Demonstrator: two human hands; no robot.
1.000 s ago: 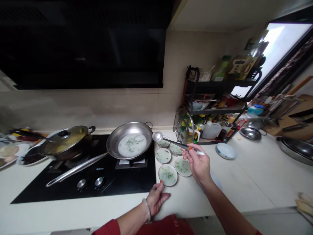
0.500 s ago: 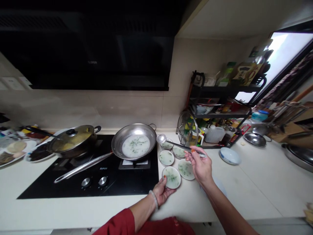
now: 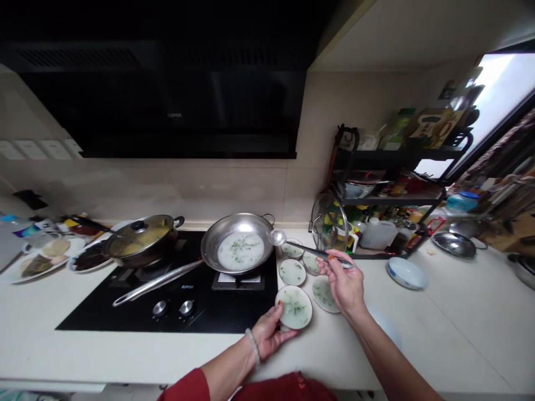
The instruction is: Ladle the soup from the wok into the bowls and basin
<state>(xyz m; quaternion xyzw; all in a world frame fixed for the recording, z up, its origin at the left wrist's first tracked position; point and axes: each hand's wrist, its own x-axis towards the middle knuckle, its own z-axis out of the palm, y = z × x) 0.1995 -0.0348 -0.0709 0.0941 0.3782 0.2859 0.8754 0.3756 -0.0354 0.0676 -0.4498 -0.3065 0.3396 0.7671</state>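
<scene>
My left hand (image 3: 267,337) grips a small round saucer (image 3: 294,307) of pale batter flecked with green, lifted slightly at the counter's front edge. My right hand (image 3: 345,284) pinches the handle of a steel ladle (image 3: 277,238), whose bowl hangs beside the steel pan (image 3: 238,245) of white batter on the right burner. Three more filled saucers (image 3: 292,272) lie on the counter between the stove and my right hand.
A lidded pot (image 3: 140,240) sits on the left burner of the black stove (image 3: 175,303). Plates of food (image 3: 42,259) lie far left. A black rack (image 3: 388,195) with bottles and a glass lid stands at the right, with a blue-white bowl (image 3: 406,273) before it.
My left hand moved from the counter edge to the nearest saucer, took hold of it and raised it a little. The ladle stays held near the pan.
</scene>
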